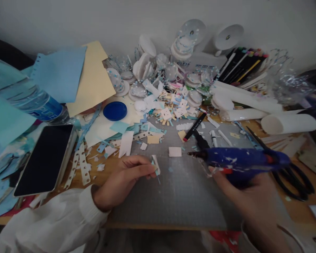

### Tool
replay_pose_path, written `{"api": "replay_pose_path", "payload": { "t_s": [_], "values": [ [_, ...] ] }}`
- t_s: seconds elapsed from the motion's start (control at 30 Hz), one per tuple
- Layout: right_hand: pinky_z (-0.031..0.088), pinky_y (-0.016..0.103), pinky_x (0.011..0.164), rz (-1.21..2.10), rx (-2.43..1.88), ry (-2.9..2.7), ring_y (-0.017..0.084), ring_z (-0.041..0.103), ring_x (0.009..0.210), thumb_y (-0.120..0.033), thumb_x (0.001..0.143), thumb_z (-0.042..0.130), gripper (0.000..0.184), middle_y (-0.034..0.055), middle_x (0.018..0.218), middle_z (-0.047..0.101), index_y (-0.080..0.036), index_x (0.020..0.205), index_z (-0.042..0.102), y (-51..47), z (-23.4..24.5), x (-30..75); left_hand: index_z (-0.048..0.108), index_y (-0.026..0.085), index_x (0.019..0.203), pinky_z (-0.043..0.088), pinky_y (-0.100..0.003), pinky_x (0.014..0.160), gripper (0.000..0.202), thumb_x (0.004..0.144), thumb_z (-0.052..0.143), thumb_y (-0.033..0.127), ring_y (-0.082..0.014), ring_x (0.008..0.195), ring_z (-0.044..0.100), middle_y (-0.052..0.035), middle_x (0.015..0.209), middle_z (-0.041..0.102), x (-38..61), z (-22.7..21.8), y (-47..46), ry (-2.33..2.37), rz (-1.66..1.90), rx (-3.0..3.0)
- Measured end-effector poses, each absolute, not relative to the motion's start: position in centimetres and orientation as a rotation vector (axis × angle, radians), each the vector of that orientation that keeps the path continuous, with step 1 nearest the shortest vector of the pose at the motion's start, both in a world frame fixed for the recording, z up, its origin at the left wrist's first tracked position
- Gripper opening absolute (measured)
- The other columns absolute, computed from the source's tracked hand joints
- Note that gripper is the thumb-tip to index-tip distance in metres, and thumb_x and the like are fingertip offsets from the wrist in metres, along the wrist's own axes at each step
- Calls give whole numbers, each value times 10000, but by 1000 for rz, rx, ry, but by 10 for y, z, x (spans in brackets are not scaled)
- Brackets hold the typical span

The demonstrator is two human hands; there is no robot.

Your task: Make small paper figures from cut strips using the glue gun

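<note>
My left hand (131, 175) pinches a small folded piece of white paper (156, 164) with a thin light-blue strip along it, just above the grey cutting mat (184, 203). Wrapped round the handle of a blue hot glue gun (234, 158) is my right hand (247, 193). The gun's dark nozzle points left, toward a small white paper rectangle (175, 151) lying flat on the mat, and stays apart from it. Glue smears mark the gun's body. A small blue paper dot (170, 169) lies between the hands.
Small paper cut-outs (173, 105) pile up behind the mat, with a red-tipped black marker (195, 127) in front. A phone (46, 158), water bottle (28, 95) and blue lid (115, 111) are at left. White tubes (289, 123) and a black cable (292, 184) lie at right.
</note>
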State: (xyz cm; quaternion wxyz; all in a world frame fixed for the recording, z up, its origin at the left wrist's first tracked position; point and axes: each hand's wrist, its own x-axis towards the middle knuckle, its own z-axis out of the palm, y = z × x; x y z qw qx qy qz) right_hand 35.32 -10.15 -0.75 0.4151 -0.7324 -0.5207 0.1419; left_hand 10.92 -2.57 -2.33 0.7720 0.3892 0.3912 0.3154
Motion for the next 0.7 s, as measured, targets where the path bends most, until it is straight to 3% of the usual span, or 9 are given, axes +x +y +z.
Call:
{"api": "replay_pose_path", "payload": {
  "t_s": [0.13,0.33,0.7],
  "values": [
    [500,352,628,185,-1684,-1506,217,608,698,-270,701,668,183,7,779,598,-276,833,542,-103,-19,347,700,187,588,405,-230,625,152,726,737,238,-107,625,538,15,601,643,110,-22,-26,919,726,868],
    [444,316,541,332,-1535,-1598,182,556,612,-215,720,663,233,-22,711,519,-284,842,477,-98,-36,333,684,193,585,389,-223,626,175,743,742,241,-95,619,520,34,596,622,108,-26,-25,987,714,921],
    [443,301,559,350,-1549,-1622,162,558,628,-221,712,689,240,-32,732,535,-259,819,478,-102,-42,338,698,192,580,373,-237,600,179,746,742,243,-105,607,517,20,599,627,108,-27,-25,988,662,918]
  ]
}}
